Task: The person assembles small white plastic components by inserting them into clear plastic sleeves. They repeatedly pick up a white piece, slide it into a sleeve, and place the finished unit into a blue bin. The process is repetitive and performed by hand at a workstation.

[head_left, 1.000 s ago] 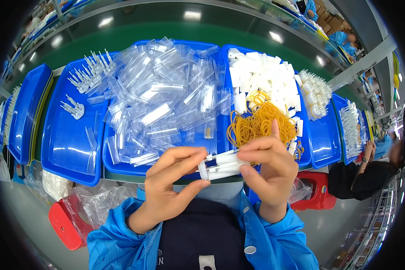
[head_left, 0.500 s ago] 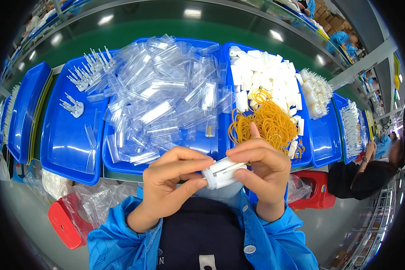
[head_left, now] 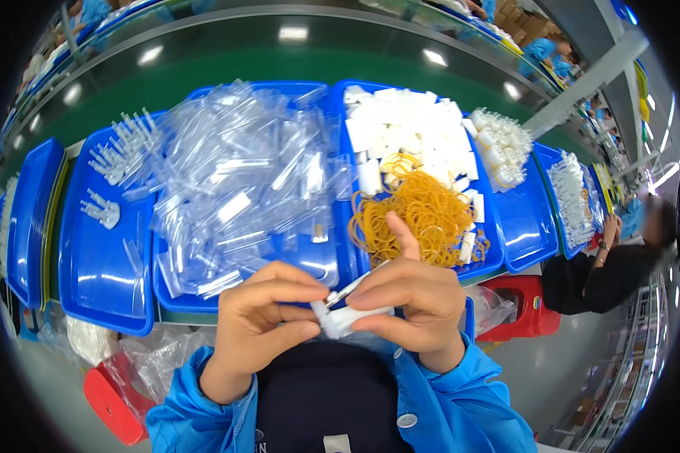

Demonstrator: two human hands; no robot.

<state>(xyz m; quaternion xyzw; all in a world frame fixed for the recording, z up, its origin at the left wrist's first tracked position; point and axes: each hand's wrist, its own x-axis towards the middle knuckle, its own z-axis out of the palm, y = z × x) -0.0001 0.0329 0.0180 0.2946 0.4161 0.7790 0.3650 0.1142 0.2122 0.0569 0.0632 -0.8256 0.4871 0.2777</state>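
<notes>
Between my two hands, just in front of the trays, is a white plastic part [head_left: 338, 323] with a round end and long white pieces running off it. My left hand [head_left: 264, 323] pinches the round end between thumb and fingers. On the other side, my right hand [head_left: 415, 308] grips the long pieces, with its index finger pointing up and away. Beyond that finger lies a heap of yellow rubber bands [head_left: 412, 223]. White plastic pieces [head_left: 408, 124] are piled behind the bands in the same blue tray. The fingers partly hide the held part.
Clear plastic sleeves [head_left: 242, 174] fill the middle blue tray. Pronged white parts [head_left: 100, 210] lie in the left blue tray [head_left: 102, 283]. Bundled white parts [head_left: 502, 147] stand at right. Red stools [head_left: 117, 404] are below the table; a co-worker in black [head_left: 612, 275] sits at right.
The trays appear shifted left and slightly down as the view turned. Both hands still hold the white part; its long pieces now look more spread, one tilted upward.
</notes>
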